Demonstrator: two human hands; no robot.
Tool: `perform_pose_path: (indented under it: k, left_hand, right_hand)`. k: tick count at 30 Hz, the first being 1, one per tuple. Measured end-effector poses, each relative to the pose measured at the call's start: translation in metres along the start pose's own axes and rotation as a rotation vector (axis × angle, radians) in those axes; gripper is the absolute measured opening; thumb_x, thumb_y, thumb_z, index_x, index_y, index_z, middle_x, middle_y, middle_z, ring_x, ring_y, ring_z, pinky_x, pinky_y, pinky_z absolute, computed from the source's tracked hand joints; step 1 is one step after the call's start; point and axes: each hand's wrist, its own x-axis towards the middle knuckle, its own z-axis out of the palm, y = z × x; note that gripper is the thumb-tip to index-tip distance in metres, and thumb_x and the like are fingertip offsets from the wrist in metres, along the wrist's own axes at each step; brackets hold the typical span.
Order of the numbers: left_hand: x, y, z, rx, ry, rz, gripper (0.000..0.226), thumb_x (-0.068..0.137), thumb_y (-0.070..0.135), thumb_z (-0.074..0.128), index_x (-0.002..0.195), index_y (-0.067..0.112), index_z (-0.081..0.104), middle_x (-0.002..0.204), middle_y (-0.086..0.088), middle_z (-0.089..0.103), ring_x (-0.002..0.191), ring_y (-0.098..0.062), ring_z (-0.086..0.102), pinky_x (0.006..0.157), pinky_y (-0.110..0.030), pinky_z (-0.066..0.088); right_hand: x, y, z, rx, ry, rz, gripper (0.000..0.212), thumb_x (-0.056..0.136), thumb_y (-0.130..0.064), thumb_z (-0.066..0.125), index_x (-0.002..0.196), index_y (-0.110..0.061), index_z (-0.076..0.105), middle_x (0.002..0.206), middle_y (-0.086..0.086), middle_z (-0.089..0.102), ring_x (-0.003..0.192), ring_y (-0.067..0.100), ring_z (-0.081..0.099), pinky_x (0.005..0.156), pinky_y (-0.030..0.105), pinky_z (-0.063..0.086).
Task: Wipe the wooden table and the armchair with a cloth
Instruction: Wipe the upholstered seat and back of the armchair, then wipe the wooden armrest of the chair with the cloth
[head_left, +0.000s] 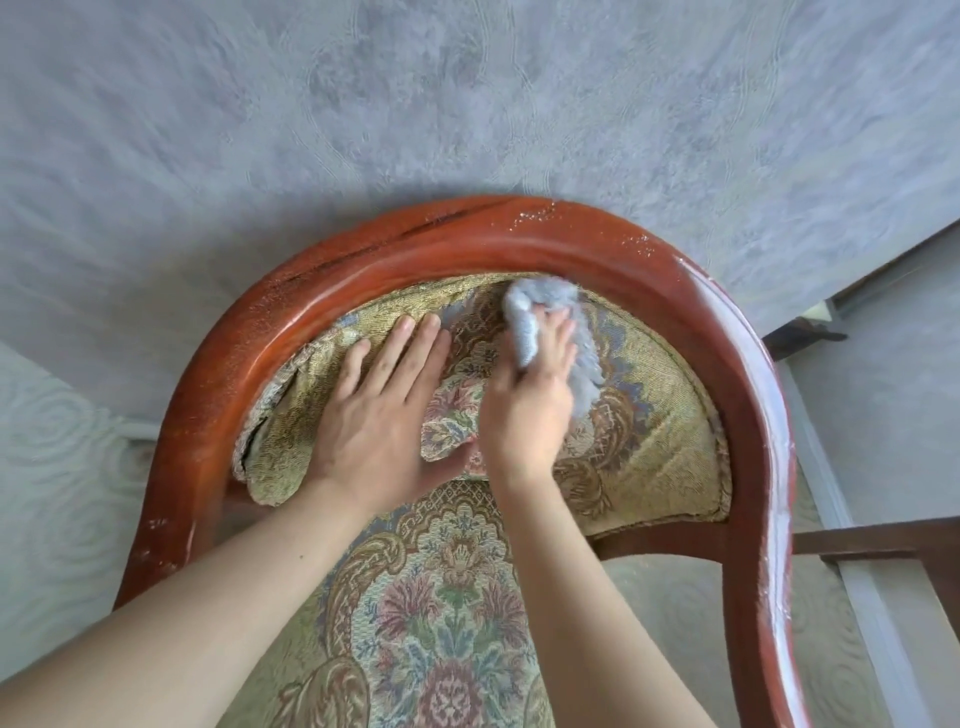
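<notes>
The armchair fills the view: a curved red-brown wooden frame (519, 244) around a floral tapestry backrest (649, 415) and seat (447, 623). My right hand (530, 405) grips a fluffy grey-blue cloth (545, 322) and presses it against the upper backrest, just under the wooden rim. My left hand (379, 410) lies flat with fingers spread on the left part of the backrest, holding down fabric that hangs loose from the frame there. The wooden table is out of view.
A grey patterned wall (467, 104) stands right behind the chair. A pale patterned floor (67, 467) lies on both sides. A dark wooden bar (862, 540) juts in at the right, near a white baseboard (831, 493).
</notes>
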Motion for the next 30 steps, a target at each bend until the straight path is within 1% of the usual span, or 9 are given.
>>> perform_pose_path:
  k: [4, 8, 11, 13, 15, 18, 24, 27, 30]
  left_hand:
    - [-0.001, -0.007, -0.003, -0.051, 0.017, 0.032, 0.114, 0.076, 0.082, 0.041, 0.160, 0.010, 0.018, 0.169, -0.004, 0.014, 0.156, -0.019, 0.005, 0.124, -0.049, 0.014]
    - [-0.005, -0.016, -0.007, -0.073, -0.039, 0.085, 0.101, 0.083, 0.075, 0.040, 0.159, 0.011, 0.022, 0.168, -0.006, 0.018, 0.156, -0.020, 0.004, 0.125, -0.050, 0.014]
    - [-0.010, -0.020, -0.020, -0.122, -0.041, 0.115, 0.086, 0.088, 0.068, 0.041, 0.153, 0.012, 0.037, 0.164, -0.007, 0.027, 0.155, -0.020, 0.012, 0.126, -0.047, 0.012]
    - [-0.014, -0.023, -0.034, -0.192, 0.011, 0.114, 0.071, 0.091, 0.059, 0.046, 0.144, 0.011, 0.052, 0.156, -0.007, 0.043, 0.147, -0.021, 0.034, 0.121, -0.050, 0.028]
    - [-0.014, -0.030, -0.049, -0.246, 0.110, 0.085, 0.057, 0.092, 0.052, 0.049, 0.132, 0.014, 0.062, 0.143, -0.004, 0.058, 0.132, -0.022, 0.052, 0.109, -0.048, 0.046]
    - [-0.006, -0.043, -0.072, -0.246, 0.248, 0.004, 0.048, 0.089, 0.047, 0.058, 0.124, 0.015, 0.064, 0.132, -0.002, 0.063, 0.122, -0.022, 0.053, 0.105, -0.040, 0.044]
    - [0.046, -0.053, -0.098, -0.235, 0.112, -0.240, 0.092, 0.079, 0.061, 0.073, 0.148, 0.009, 0.040, 0.151, -0.011, 0.047, 0.139, -0.031, 0.043, 0.115, -0.046, 0.033]
    - [0.071, -0.051, -0.098, -0.335, 0.048, -0.276, 0.088, 0.079, 0.052, 0.080, 0.146, 0.008, 0.044, 0.136, -0.016, 0.060, 0.123, -0.035, 0.058, 0.102, -0.044, 0.045]
    - [0.078, -0.054, -0.093, -0.400, 0.118, -0.271, 0.063, 0.079, 0.043, 0.082, 0.127, 0.008, 0.062, 0.112, -0.012, 0.070, 0.099, -0.031, 0.067, 0.084, -0.037, 0.051]
  right_hand:
    - [-0.006, -0.012, 0.012, 0.067, -0.132, -0.108, 0.047, 0.097, -0.018, 0.043, 0.143, -0.012, 0.046, 0.157, 0.013, 0.033, 0.149, 0.024, 0.018, 0.122, 0.035, 0.017]
    - [-0.005, 0.006, -0.014, 0.000, -0.382, -0.223, 0.047, 0.101, -0.037, 0.047, 0.145, -0.018, 0.046, 0.151, 0.000, 0.044, 0.139, 0.008, 0.032, 0.110, 0.018, 0.027]
    - [-0.008, 0.015, -0.040, 0.105, -0.551, -0.110, 0.034, 0.096, -0.049, 0.049, 0.120, -0.029, 0.064, 0.113, -0.011, 0.071, 0.097, 0.002, 0.063, 0.079, 0.027, 0.050]
    - [-0.012, 0.014, -0.056, 0.338, -0.448, 0.055, 0.027, 0.093, -0.048, 0.052, 0.094, -0.027, 0.069, 0.080, -0.012, 0.069, 0.071, 0.004, 0.060, 0.062, 0.030, 0.047]
    - [-0.014, 0.010, -0.073, 0.540, -0.300, 0.206, 0.025, 0.092, -0.047, 0.055, 0.088, -0.028, 0.071, 0.072, -0.013, 0.065, 0.065, 0.005, 0.058, 0.057, 0.026, 0.048]
    - [-0.013, 0.002, -0.095, 0.637, -0.084, 0.274, 0.022, 0.093, -0.044, 0.056, 0.085, -0.031, 0.072, 0.073, -0.011, 0.064, 0.070, 0.008, 0.058, 0.060, 0.030, 0.049]
    - [0.022, -0.013, -0.126, 0.453, 0.369, 0.201, 0.030, 0.092, -0.049, 0.052, 0.069, -0.032, 0.060, 0.059, -0.021, 0.053, 0.057, -0.002, 0.044, 0.054, 0.023, 0.039]
    - [0.038, -0.004, -0.133, 0.256, 0.489, 0.055, 0.026, 0.096, -0.044, 0.046, 0.109, -0.032, 0.067, 0.102, -0.019, 0.071, 0.095, 0.003, 0.064, 0.083, 0.033, 0.050]
    - [0.052, 0.020, -0.133, 0.175, 0.542, 0.025, 0.048, 0.096, -0.040, 0.044, 0.142, -0.028, 0.050, 0.141, -0.002, 0.058, 0.131, 0.011, 0.052, 0.108, 0.036, 0.042]
